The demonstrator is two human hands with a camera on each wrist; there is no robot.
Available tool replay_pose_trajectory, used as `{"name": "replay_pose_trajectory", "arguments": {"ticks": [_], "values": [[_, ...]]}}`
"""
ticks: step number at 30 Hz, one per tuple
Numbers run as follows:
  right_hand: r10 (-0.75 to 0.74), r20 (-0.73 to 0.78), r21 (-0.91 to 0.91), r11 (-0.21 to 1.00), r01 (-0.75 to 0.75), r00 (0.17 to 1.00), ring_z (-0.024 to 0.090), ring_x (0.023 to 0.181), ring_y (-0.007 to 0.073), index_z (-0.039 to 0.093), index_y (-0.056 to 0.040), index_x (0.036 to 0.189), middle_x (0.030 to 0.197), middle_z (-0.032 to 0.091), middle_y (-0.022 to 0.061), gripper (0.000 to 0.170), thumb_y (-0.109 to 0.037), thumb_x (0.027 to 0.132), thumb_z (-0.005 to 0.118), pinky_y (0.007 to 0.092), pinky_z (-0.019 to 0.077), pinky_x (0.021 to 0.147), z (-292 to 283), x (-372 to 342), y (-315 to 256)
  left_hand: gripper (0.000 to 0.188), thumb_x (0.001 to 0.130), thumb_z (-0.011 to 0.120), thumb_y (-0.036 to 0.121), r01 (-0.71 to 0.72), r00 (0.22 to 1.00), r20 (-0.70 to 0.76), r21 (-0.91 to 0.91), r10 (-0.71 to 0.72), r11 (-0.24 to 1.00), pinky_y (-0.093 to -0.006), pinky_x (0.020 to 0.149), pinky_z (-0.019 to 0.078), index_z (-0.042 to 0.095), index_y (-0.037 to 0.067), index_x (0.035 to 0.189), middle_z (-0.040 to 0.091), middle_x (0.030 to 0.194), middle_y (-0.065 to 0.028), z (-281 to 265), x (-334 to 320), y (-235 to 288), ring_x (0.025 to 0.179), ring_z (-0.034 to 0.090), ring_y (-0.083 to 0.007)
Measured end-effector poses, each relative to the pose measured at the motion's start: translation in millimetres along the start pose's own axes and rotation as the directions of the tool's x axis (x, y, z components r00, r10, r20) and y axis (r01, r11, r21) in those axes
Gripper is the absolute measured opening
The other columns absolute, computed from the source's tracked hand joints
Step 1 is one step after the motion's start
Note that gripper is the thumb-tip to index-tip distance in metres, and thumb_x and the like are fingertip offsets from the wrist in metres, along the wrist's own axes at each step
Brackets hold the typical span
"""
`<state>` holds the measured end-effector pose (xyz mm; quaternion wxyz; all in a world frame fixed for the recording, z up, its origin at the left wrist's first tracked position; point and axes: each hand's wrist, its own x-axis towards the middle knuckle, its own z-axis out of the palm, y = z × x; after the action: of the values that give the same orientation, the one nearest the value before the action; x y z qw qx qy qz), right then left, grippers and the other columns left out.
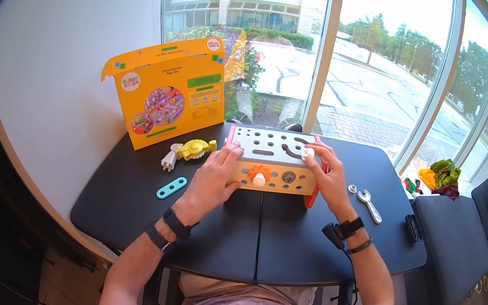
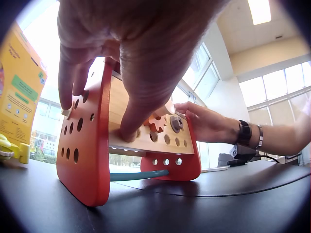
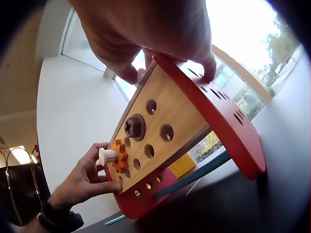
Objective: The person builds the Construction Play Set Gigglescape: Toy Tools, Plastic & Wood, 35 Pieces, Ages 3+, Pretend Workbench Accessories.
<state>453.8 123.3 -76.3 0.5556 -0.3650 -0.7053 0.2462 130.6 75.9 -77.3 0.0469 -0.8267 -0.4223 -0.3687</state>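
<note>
A toy workbench (image 1: pixel 270 187) with a grey top, wooden front and red end panels stands on the black table. My left hand (image 1: pixel 209 180) grips its left end, thumb against the wooden front and fingers over the red side. With my right hand (image 1: pixel 335 181) I pinch a white peg (image 1: pixel 308 153) at the right end of the curved slot on top. An orange gear (image 3: pixel 118 154) with a white bolt (image 3: pixel 108 156) through it sits on the front. Beside it a grey bolt (image 3: pixel 133 127) is set in the wood. A teal bar (image 2: pixel 138 175) spans between the end panels below.
Left of the workbench lie a teal strip with holes (image 1: pixel 171 187) and a yellow toy tool (image 1: pixel 197 148). Behind them stands an orange box (image 1: pixel 193 109). At right are a toy wrench (image 1: pixel 369 205) and a small round piece (image 1: pixel 352 189), then a dark chair (image 1: pixel 449 249).
</note>
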Motion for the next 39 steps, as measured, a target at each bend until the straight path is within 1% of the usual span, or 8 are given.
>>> {"name": "replay_pose_trajectory", "arguments": {"ticks": [3, 9, 12, 15, 21, 27, 30, 39], "values": [[-0.078, -0.026, -0.084, 0.994, 0.075, 0.997, 0.062, 0.139, 0.0225, 0.076, -0.0009, 0.133, 0.143, 0.066, 0.0123, 0.031, -0.019, 0.108, 0.075, 0.0351, 0.0522, 0.113, 0, 2, 7, 0.079, 0.082, 0.091, 0.005, -0.001, 1.000, 0.001, 0.003, 0.001, 1.000, -0.0507, 0.120, 0.0494, 0.051, 0.003, 0.150, 0.056, 0.160, -0.0209, 0, -1, -1, 0.144, 0.056, -0.0471], [0.027, -0.100, -0.008, 1.000, -0.028, 0.995, 0.067, 0.110, 0.0167, 0.072, 0.0001, 0.116, 0.125, 0.068, 0.0088, 0.021, -0.019, 0.107, 0.075, 0.0330, 0.0589, 0.097, -3, 3, -1, 0.080, 0.082, 0.092, 0.005, 0.009, 1.000, 0.002, -0.012, -0.009, 1.000, -0.0510, 0.120, 0.0494, 0.051, 0.003, 0.150, 0.056, 0.160, -0.0207, -1, -1, 1, 0.143, 0.056, -0.0473], [-0.060, -0.072, -0.124, 0.991, 0.050, 0.996, 0.067, 0.116, 0.0179, 0.068, -0.0007, 0.114, 0.123, 0.068, 0.0094, 0.021, -0.019, 0.106, 0.076, 0.0357, 0.0604, 0.094, -8, 8, 14, 0.080, 0.082, 0.091, 0.005, 0.005, 1.000, -0.002, -0.012, -0.005, 1.000, -0.0509, 0.120, 0.0493, 0.051, 0.003, 0.150, 0.056, 0.160, -0.0206, -2, -1, 1, 0.143, 0.056, -0.0473], [-0.067, -0.091, -0.070, 0.996, 0.061, 0.994, 0.068, 0.126, 0.0216, 0.063, -0.0026, 0.107, 0.122, 0.070, 0.0094, 0.024, -0.019, 0.104, 0.080, 0.0384, 0.0609, 0.094, -5, 12, 10, 0.080, 0.082, 0.091, 0.005, -0.001, 1.000, -0.003, -0.003, 0.001, 1.000, -0.0508, 0.120, 0.0493, 0.051, 0.003, 0.150, 0.056, 0.160, -0.0207, 0, -2, 0, 0.143, 0.056, -0.0472], [0.006, -0.090, -0.097, 0.995, -0.015, 0.996, 0.065, 0.140, 0.0285, 0.053, -0.0063, 0.094, 0.122, 0.071, 0.0140, 0.039, -0.023, 0.099, 0.088, 0.0389, 0.0595, 0.100, -6, 14, 0, 0.079, 0.082, 0.091, 0.004, 0.005, 1.000, -0.003, -0.007, -0.005, 1.000, -0.0510, 0.119, 0.0494, 0.051, 0.003, 0.150, 0.056, 0.160, -0.0210, 0, -1, 1, 0.143, 0.056, -0.0472], [-0.095, -0.169, -0.208, 0.976, 0.059, 0.981, 0.068, 0.133, 0.0272, 0.059, -0.0041, 0.100, 0.125, 0.072, 0.0159, 0.030, -0.018, 0.100, 0.085, 0.0368, 0.0601, 0.100, 1, 8, -6, 0.078, 0.082, 0.091, 0.004, 0.000, 1.000, -0.007, -0.010, -0.001, 1.000, -0.0511, 0.120, 0.0493, 0.051, 0.002, 0.149, 0.056, 0.160, -0.0210, -1, -1, 1, 0.143, 0.056, -0.0472], [-0.057, -0.125, -0.056, 0.997, 0.050, 0.991, 0.068, 0.131, 0.0264, 0.060, -0.0028, 0.106, 0.127, 0.071, 0.0159, 0.028, -0.017, 0.100, 0.084, 0.0345, 0.0609, 0.098, -1, 10, 4, 0.078, 0.082, 0.091, 0.004, 0.002, 1.000, -0.004, -0.004, -0.002, 1.000, -0.0511, 0.120, 0.0492, 0.051, 0.002, 0.149, 0.056, 0.160, -0.0210, -1, -1, 2, 0.143, 0.056, -0.0471], [-0.051, -0.079, -0.053, 0.997, 0.047, 0.996, 0.062, 0.141, 0.0249, 0.062, 0.0001, 0.138, 0.139, 0.068, 0.0140, 0.039, -0.015, 0.104, 0.074, 0.0381, 0.0615, 0.107, -4, 6, 14, 0.078, 0.082, 0.091, 0.004, 0.005, 1.000, -0.001, 0.001, -0.005, 1.000, -0.0509, 0.120, 0.0490, 0.051, 0.003, 0.149, 0.056, 0.160, -0.0208, 0, -2, 1, 0.144, 0.056, -0.0468]]}}
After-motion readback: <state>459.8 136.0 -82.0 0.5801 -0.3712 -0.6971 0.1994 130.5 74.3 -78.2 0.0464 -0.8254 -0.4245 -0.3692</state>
